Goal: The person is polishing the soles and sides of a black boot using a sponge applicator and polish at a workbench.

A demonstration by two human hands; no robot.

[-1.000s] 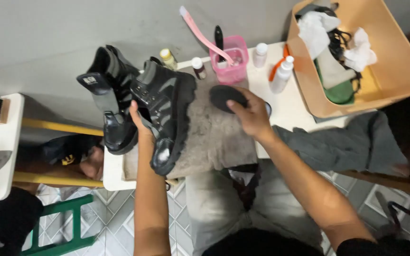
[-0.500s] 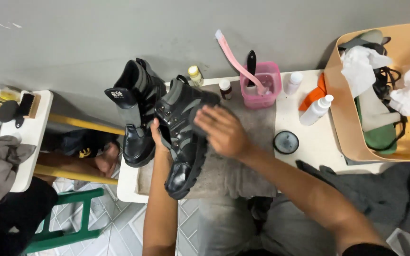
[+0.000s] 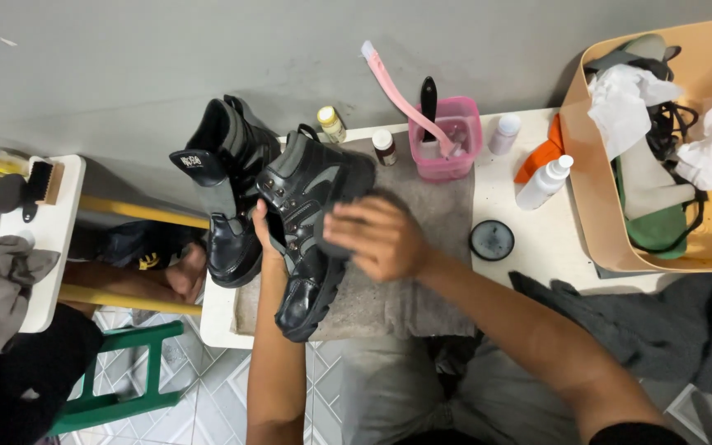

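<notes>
My left hand [image 3: 262,236] grips a black lace-up boot [image 3: 311,272] by its upper and holds it tilted over a grey towel [image 3: 422,292] on the white table [image 3: 537,247]. My right hand [image 3: 379,239] presses a dark cloth [image 3: 335,245] flat against the boot's side. A second black boot [image 3: 226,185] stands upright just left of the held one, at the table's left edge. An open round black polish tin [image 3: 492,240] lies to the right of my right hand.
A pink cup [image 3: 448,148] with a pink toothbrush and a black brush stands at the back, among small bottles [image 3: 543,183]. A tan tub [image 3: 591,206] of rags and insoles sits right. Another person's hand [image 3: 185,276] is low left, near a green stool [image 3: 117,363].
My right hand left the polish tin and moved left onto the boot, rubbing its side. The view has shifted, so the tin now lies uncovered to the right.
</notes>
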